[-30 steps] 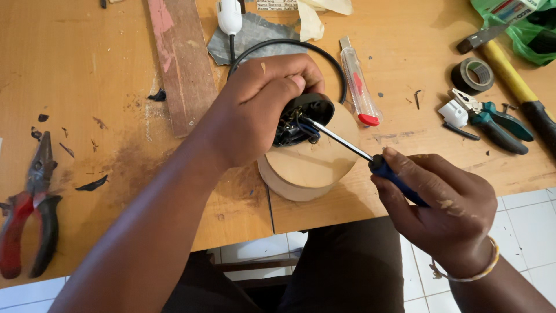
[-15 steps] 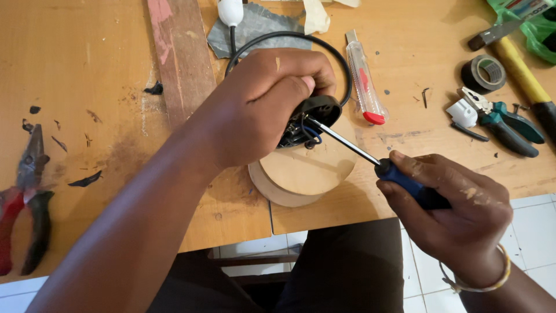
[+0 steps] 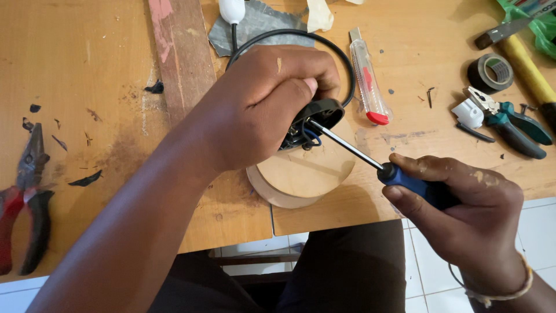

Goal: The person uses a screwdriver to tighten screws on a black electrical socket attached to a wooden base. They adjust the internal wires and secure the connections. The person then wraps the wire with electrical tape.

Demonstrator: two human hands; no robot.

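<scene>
**Screwdriver in a black fitting, tools all round**

While the left hand [image 3: 263, 110] is clamped over a black fitting [image 3: 315, 119] near the front edge of the desk [image 3: 87, 52], the right hand [image 3: 463, 208] is closed around the blue handle of a screwdriver [image 3: 370, 159]. Its metal shaft runs up and left, and the tip sits inside the fitting, beside some blue and dark wires. Both hands are well apart, joined only by the tool. Under the fitting lies one round wooden disc [image 3: 304, 177], partly hidden by the left hand and overhanging the desk's edge.

A black cable [image 3: 341, 64] loops out from behind the left hand and curves round its far side; the fingers cover most of the fitting, so how the cable joins it cannot be told. One white plug [image 3: 231, 10] rests on a grey scrap at the top.

To the right lie one utility knife [image 3: 368, 78] with a red end, one roll of black tape [image 3: 491, 72], one pair of green-handled pliers [image 3: 509, 122], a small white part just beside them, and a yellow-handled hammer [image 3: 524, 61]. To the far left lies one pair of red-handled pliers [image 3: 23, 191], with black scraps scattered near it. One wooden plank [image 3: 179, 52] runs up the desk behind the left wrist.
</scene>
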